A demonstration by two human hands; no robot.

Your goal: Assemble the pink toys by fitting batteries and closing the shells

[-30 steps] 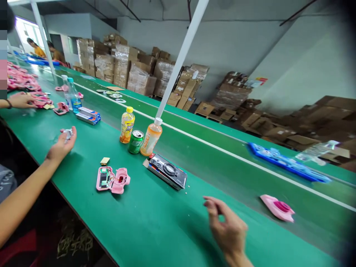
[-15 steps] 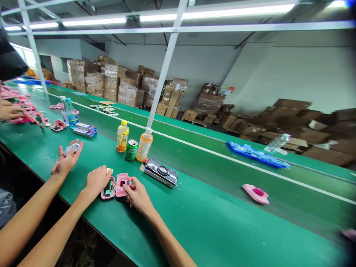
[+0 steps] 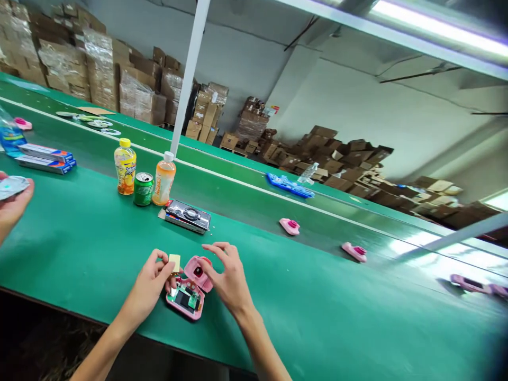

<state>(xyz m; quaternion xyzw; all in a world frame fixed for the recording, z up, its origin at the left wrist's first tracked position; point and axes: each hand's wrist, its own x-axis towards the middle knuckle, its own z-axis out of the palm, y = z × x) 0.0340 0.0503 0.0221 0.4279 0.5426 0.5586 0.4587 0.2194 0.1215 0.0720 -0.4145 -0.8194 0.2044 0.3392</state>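
A pink toy camera (image 3: 186,299) lies opened on the green table, its green circuit board exposed in the lower shell. The other shell half (image 3: 198,272), with a dark square opening, leans up at the back. My left hand (image 3: 153,280) pinches a small flat pale-yellow block (image 3: 174,263) above the camera's left corner; whether wires join it to the board is unclear. My right hand (image 3: 230,278) is over the raised shell half, its index finger and thumb apart. The thumb tip overlaps that half's edge; I cannot tell if it touches.
Behind the camera is a black device on a box (image 3: 186,216). Drink bottles (image 3: 163,180) and a green can (image 3: 143,189) stand to its left. Another person's hand (image 3: 14,203) holds a pale item at the left edge. Pink camera parts (image 3: 289,226) and a blue tray (image 3: 289,186) lie farther back.
My view has swung right. The camera is turned and its board faces me more. My left hand has lifted the yellow block; my right fingers have loosened from the shell half and spread.
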